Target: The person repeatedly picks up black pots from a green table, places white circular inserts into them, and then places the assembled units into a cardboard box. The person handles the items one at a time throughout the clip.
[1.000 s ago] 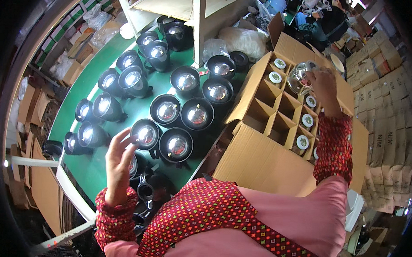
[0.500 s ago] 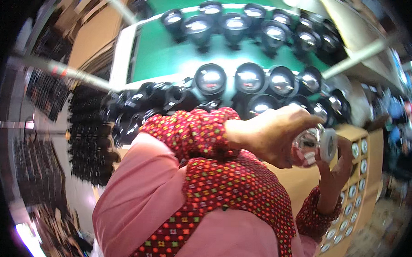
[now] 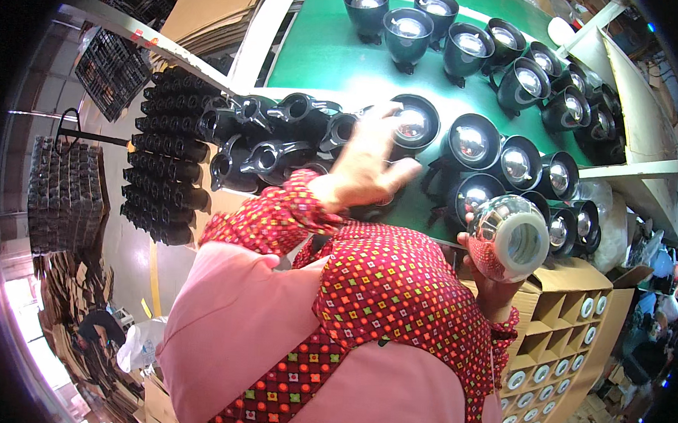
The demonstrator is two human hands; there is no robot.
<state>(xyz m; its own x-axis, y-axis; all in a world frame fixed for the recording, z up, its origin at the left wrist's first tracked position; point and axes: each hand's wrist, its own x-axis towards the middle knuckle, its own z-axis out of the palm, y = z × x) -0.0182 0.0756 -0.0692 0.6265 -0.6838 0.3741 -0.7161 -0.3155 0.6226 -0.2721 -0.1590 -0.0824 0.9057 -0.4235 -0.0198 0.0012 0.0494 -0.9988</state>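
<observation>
My right hand (image 3: 494, 290) holds a silvered glass flask liner (image 3: 497, 233) from below, with the liner's round mouth facing up toward me. My left hand (image 3: 360, 163) reaches over the near edge of the green work surface, its fingers spread and nothing in them. Its fingertips overlap the rim of a black flask body (image 3: 415, 124) with a shiny silver inside; whether they touch is unclear. Left of that hand, black jug tops with spouts and handles (image 3: 294, 107) lie in a cluster. More black flask bodies (image 3: 471, 142) with silver insides stand to the right.
Several similar bodies stand farther back on the green surface (image 3: 323, 56). An open carton with dividers (image 3: 546, 322) at the lower right holds several liners, some cells vacant. Stacked black parts (image 3: 163, 158) rise on the left. White frame bars (image 3: 187, 54) border the work surface.
My left hand has let go of the glass liner and moved left over the flask bodies, opening. The right hand now holds the liner alone, lower and turned mouth up. The view has shifted.
</observation>
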